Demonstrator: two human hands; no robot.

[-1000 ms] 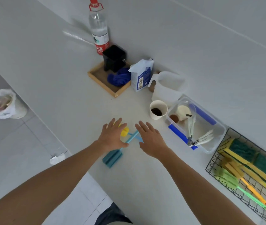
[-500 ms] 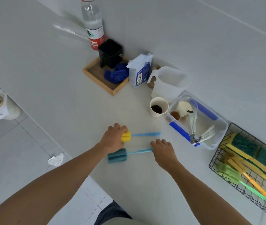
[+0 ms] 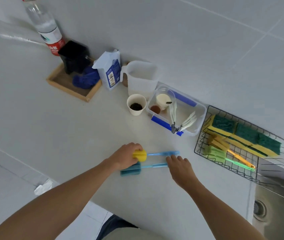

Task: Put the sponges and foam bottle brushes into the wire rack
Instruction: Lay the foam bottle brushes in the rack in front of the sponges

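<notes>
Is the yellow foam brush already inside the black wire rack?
No, the yellow foam brush lies on the counter, outside the black wire rack.

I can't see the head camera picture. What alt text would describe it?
On a white counter, a person's left hand grips the yellow foam brush while the right hand touches the blue foam brush. To the right, a wire rack holds sponges and two more brushes.

Four bottle brushes (image 3: 155, 154), three sponges (image 3: 245, 135)

Brushes (image 3: 162, 153) now parallel, formerly crossed.
</notes>
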